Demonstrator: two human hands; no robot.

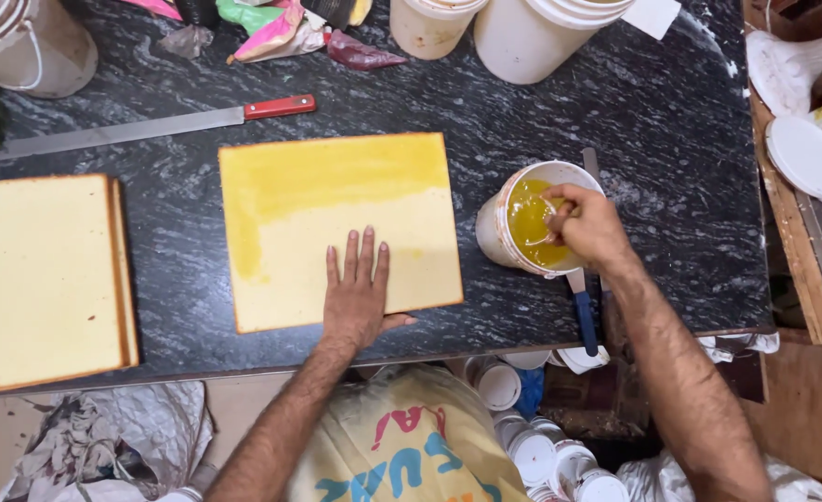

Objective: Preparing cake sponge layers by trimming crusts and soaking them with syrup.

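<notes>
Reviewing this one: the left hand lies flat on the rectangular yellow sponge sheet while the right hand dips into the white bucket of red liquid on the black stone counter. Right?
Not quite. In the head view the liquid in the white bucket is yellow, not red. The rest holds: the left hand lies flat on the rectangular yellow sponge sheet, and the right hand dips into that bucket on the black stone counter.

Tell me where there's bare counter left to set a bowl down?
Bare counter lies right of the syrup bucket, and between the knife and the middle cake sheet. A narrow strip separates that sheet from the stacked sheets. The back edge is crowded with white buckets and piping bags.
</notes>
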